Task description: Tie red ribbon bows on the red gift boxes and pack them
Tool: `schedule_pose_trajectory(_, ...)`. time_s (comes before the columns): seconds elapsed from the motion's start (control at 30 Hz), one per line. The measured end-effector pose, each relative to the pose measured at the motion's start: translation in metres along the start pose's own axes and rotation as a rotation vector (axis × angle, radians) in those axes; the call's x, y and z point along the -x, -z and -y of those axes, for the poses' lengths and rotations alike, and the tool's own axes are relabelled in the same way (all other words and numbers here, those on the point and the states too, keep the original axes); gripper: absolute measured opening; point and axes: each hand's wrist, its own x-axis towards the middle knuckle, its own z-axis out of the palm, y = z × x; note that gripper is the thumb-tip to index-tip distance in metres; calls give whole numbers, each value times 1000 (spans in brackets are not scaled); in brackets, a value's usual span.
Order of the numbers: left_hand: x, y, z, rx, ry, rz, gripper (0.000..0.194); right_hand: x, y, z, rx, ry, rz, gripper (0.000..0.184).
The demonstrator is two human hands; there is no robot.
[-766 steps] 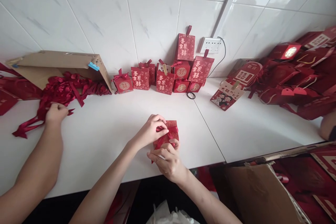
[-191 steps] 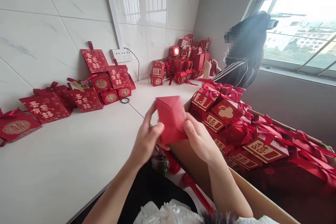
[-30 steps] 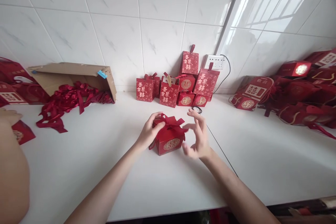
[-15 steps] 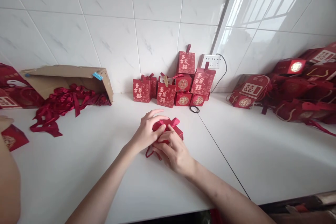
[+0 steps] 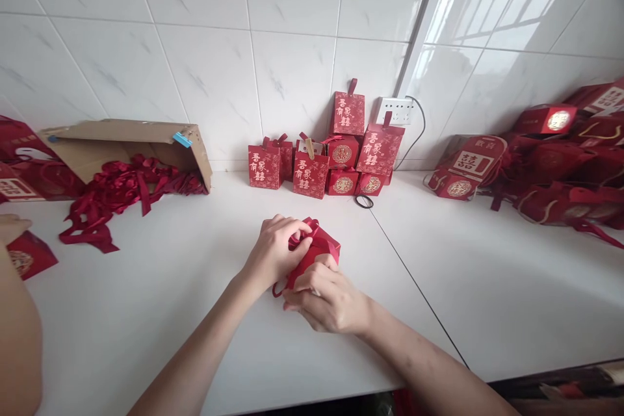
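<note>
A small red gift box [image 5: 307, 264] sits on the white table in front of me, with a glossy red ribbon [image 5: 312, 227] on its top. My left hand [image 5: 277, 248] is closed at the box's left side, thumb and fingertips pinching the ribbon. At the near right side, my right hand [image 5: 334, 296] is closed too. A strip of ribbon runs down the box's right side to its fingertips. My hands cover much of the box's left and front. A dark red cord loop shows beneath the left wrist.
Red paper boxes [image 5: 311, 175] stand stacked by the tiled wall near a power strip [image 5: 394, 110]. A black ring [image 5: 364, 201] lies before them. At left, a cardboard box [image 5: 121, 130] spills red ribbons [image 5: 114, 192]; another person's arm [image 5: 17, 325] is beside it. More red boxes [image 5: 550, 162] pile up right.
The ribbon's two upright loops are no longer spread apart. My right hand has shifted slightly down and right, drawing a ribbon strip along. My left hand has closed more over the ribbon.
</note>
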Motion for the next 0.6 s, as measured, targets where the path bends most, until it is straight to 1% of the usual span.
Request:
schedule_pose_trajectory(0.07,1,0,1,11,14,-3,6,-1,4,-1,-90,-5,5,16)
schedule_pose_trajectory(0.1,2,0,1,21,17,-6,5,-1,8,-3,-149,-31,-11,17)
schedule_pose_trajectory(0.13,3,0,1,33,20,-12,4,-1,12,-6,-206,-90,-40,18)
schedule_pose_trajectory(0.17,4,0,1,48,21,-21,4,-1,17,-11,-245,-194,-86,19)
schedule_pose_trajectory(0.2,5,0,1,66,24,-35,5,-1,22,-18,-261,-344,-136,19)
schedule_pose_trajectory(0.23,7,0,1,87,29,-48,7,-1,27,-26,-265,-525,-172,18)
schedule_pose_trajectory(0.27,8,0,1,113,38,-58,9,-1,31,-35,-276,-716,-173,19)
schedule_pose_trajectory(0.3,8,0,2,144,49,-59,10,-1,34,-44,-317,-895,-140,19)
schedule_pose_trajectory(0.33,9,0,3,180,57,-50,11,-1,36,-52,-393,-1039,-79,21)
schedule_pose_trajectory(0.37,9,0,4,217,58,-33,12,-1,37,-60,-503,-1137,-3,23)
schedule_pose_trajectory(0.4,8,-1,5,253,53,-13,12,-1,36,-67,-631,-1196,74,26)
schedule_pose_trajectory(0.47,7,-1,9,312,27,30,12,0,32,-75,-849,-1242,169,33)
schedule_pose_trajectory(0.53,6,-2,13,335,-6,46,12,2,25,-77,-950,-1246,181,31)
schedule_pose_trajectory(0.6,5,-3,16,305,-42,10,10,5,18,-75,-943,-1255,131,29)
